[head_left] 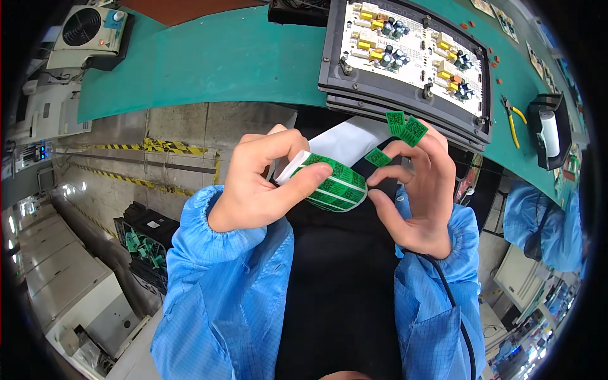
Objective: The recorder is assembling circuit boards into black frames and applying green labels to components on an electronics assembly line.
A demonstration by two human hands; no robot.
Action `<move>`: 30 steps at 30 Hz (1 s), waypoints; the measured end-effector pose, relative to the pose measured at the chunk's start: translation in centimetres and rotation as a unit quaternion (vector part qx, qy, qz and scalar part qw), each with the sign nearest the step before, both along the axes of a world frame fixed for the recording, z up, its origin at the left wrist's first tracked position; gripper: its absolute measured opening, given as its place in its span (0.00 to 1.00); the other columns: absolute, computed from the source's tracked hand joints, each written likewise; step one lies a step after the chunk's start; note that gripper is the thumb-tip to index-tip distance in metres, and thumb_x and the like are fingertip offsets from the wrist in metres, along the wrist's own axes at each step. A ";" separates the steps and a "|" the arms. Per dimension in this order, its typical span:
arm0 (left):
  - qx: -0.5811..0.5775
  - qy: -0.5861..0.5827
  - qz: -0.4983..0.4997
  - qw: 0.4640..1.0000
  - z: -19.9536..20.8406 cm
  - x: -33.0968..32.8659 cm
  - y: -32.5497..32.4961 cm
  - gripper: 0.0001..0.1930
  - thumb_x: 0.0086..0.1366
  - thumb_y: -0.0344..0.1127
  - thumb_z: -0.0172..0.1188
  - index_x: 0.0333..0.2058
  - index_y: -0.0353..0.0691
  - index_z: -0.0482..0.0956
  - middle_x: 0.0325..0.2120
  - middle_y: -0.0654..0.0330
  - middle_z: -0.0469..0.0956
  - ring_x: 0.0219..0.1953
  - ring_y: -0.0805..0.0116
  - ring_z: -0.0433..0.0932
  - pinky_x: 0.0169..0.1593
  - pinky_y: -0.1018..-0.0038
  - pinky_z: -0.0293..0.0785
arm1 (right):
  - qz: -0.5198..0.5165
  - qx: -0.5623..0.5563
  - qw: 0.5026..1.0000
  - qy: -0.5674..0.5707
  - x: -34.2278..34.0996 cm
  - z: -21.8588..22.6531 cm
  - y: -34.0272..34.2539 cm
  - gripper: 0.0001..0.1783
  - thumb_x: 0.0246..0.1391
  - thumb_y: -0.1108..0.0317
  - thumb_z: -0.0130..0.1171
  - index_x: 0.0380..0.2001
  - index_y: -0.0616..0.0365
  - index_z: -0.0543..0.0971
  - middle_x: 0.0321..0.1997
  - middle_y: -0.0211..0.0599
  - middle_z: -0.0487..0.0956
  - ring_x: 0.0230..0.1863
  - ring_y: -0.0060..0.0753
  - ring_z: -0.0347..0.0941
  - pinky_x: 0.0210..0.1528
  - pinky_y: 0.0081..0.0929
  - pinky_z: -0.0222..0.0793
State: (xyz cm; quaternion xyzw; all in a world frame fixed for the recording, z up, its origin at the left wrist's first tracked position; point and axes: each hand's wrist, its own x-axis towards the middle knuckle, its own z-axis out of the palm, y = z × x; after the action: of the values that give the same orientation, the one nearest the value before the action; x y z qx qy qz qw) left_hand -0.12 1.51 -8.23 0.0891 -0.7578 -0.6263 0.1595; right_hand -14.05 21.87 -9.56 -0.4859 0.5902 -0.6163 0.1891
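Left hand point(263, 180) grips the green label strip point(342, 183), thumb on top, fingers beneath, so that the strip bows over in front of the body, clear of the surface point(202, 69). White backing point(351, 139) runs up behind it. To its right, the right hand point(418, 196) is partly curled, thumb and index tips right by the strip's curved end; whether they pinch its edge I cannot tell. Three green labels point(413, 132) cling at the other fingertips. For clean peeling, I'd keep that bend tight so corners lift by themselves, pull each label off slowly, touch the adhesive only at an edge, and space the labels so none overlap.
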 end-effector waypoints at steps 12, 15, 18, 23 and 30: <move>0.016 -0.037 -0.023 0.999 -0.5 -0.8 -0.4 0.11 0.59 0.30 0.69 0.22 0.37 0.75 0.17 0.63 0.74 0.20 0.75 0.67 0.25 0.74 0.58 | -0.026 -0.039 0.998 0.050 -2.0 1.5 -0.5 0.46 0.41 0.93 0.61 0.65 0.57 0.60 0.66 0.56 0.58 0.55 0.41 0.70 0.42 0.32 0.84; 0.022 0.027 -0.168 0.985 -1.6 -2.1 0.0 0.06 0.60 0.29 0.69 0.31 0.34 0.80 0.25 0.57 0.79 0.26 0.67 0.76 0.30 0.72 0.68 | -0.098 -0.017 0.992 0.083 -6.4 4.1 -1.2 0.45 0.49 0.87 0.62 0.70 0.61 0.56 0.69 0.46 0.61 0.58 0.41 0.70 0.45 0.30 0.78; 0.036 0.029 -0.270 0.962 -3.0 -4.7 2.0 0.06 0.62 0.28 0.66 0.36 0.34 0.79 0.33 0.55 0.81 0.35 0.62 0.82 0.38 0.70 0.75 | -0.105 0.104 0.978 0.148 -10.3 6.8 -3.0 0.42 0.49 0.86 0.63 0.68 0.58 0.62 0.67 0.39 0.64 0.56 0.33 0.71 0.46 0.25 0.78; 0.037 0.090 -0.368 0.925 -7.8 -10.2 5.5 0.08 0.63 0.28 0.64 0.40 0.32 0.80 0.38 0.52 0.81 0.43 0.57 0.82 0.48 0.67 0.77 | 0.002 0.248 0.951 0.185 -13.0 8.0 -6.2 0.42 0.48 0.83 0.66 0.66 0.56 0.63 0.61 0.42 0.63 0.54 0.36 0.71 0.49 0.25 0.80; -0.279 -0.029 -0.244 0.928 -17.3 -13.4 6.3 0.25 0.61 0.39 0.62 0.54 0.35 0.70 0.52 0.40 0.74 0.54 0.41 0.74 0.59 0.56 0.70 | -0.004 0.210 0.955 0.208 -14.0 5.1 -6.0 0.42 0.47 0.87 0.63 0.66 0.51 0.66 0.65 0.34 0.65 0.53 0.28 0.71 0.48 0.20 0.83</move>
State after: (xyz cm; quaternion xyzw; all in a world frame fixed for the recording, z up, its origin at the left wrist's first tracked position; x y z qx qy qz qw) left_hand -13.50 7.85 -25.56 -0.1286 -0.9046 -0.4065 -0.0026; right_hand -28.03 15.91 -4.44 -0.5508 0.7342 -0.3644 0.1572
